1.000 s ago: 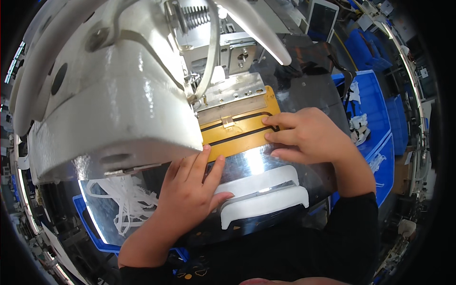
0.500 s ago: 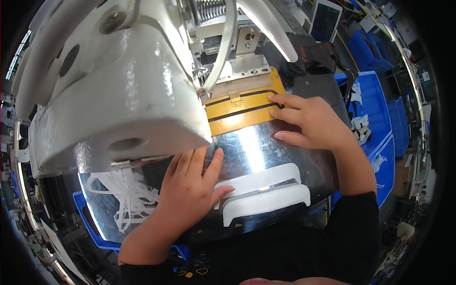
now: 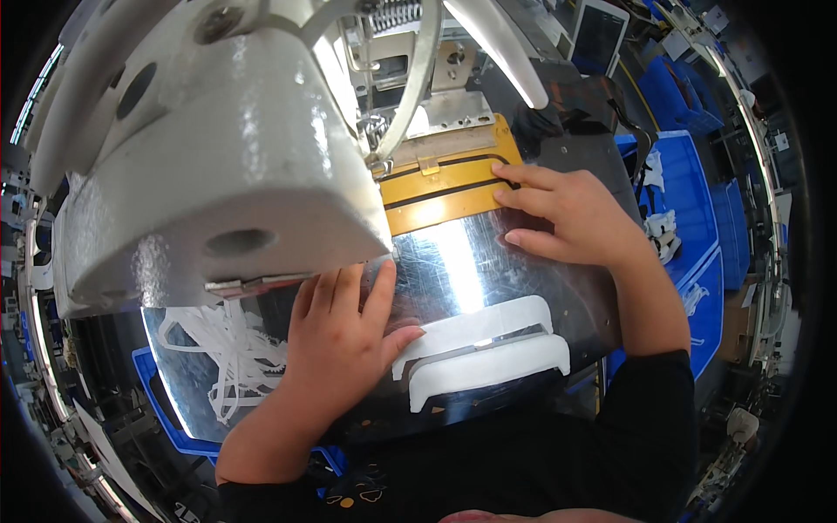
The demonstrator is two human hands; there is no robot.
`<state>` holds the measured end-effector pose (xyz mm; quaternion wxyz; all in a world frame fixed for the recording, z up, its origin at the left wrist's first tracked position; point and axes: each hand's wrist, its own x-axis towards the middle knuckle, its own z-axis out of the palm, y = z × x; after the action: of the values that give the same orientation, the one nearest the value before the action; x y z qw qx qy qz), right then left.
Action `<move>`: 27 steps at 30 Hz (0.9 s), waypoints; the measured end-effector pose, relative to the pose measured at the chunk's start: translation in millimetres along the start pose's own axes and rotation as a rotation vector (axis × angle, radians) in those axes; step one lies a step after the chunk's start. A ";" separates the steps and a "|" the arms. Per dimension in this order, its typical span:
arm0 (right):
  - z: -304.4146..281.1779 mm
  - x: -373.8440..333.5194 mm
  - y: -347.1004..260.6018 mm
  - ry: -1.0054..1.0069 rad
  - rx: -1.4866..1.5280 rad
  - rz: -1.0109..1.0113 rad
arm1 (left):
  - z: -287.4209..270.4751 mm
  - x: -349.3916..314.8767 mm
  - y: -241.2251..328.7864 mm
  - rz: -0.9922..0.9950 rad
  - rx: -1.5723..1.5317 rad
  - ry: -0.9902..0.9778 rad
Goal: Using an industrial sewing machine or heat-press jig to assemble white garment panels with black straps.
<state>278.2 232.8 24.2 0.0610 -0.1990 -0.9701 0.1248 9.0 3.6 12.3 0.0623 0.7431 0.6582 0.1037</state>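
Observation:
A yellow template plate (image 3: 445,206) with dark-edged slots lies on the shiny metal work surface, its far edge under a metal bracket (image 3: 453,118) of a large white sewing machine (image 3: 218,166). My right hand (image 3: 571,213) rests its fingertips on the plate's right end, fingers apart. My left hand (image 3: 340,327) lies flat on the metal, left of the plate's near edge, with fingers stretched out. Its fingertips come close to the machine head, which partly hides them. Two white curved strips, a far one (image 3: 471,329) and a near one (image 3: 488,368), lie close to my left thumb.
A tangle of white strips (image 3: 231,357) lies at the left of the metal surface, above a blue bin (image 3: 174,436). Blue bins (image 3: 697,192) with white and dark pieces stand at the right. A tablet-like screen (image 3: 597,39) stands at the back.
The yellow plate has shifted slightly away from me, with my right hand on it. My left hand has slid a little to the left. The white curved strips stay put.

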 end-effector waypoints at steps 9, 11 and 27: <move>-2.6 1.4 -3.6 0.008 0.013 -0.015 | 3.0 -1.4 -4.0 -0.097 0.092 0.075; -2.7 2.7 -5.4 -0.001 0.013 -0.011 | 2.6 -1.5 -4.2 -0.110 0.100 0.087; -0.5 2.6 -14.9 -0.009 0.040 -0.056 | -0.9 0.1 -1.6 -0.122 0.115 0.090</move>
<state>270.4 220.7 28.8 0.0639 -0.1698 -0.9729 0.1431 7.3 3.9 12.8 -0.0038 0.6984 0.7094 0.0948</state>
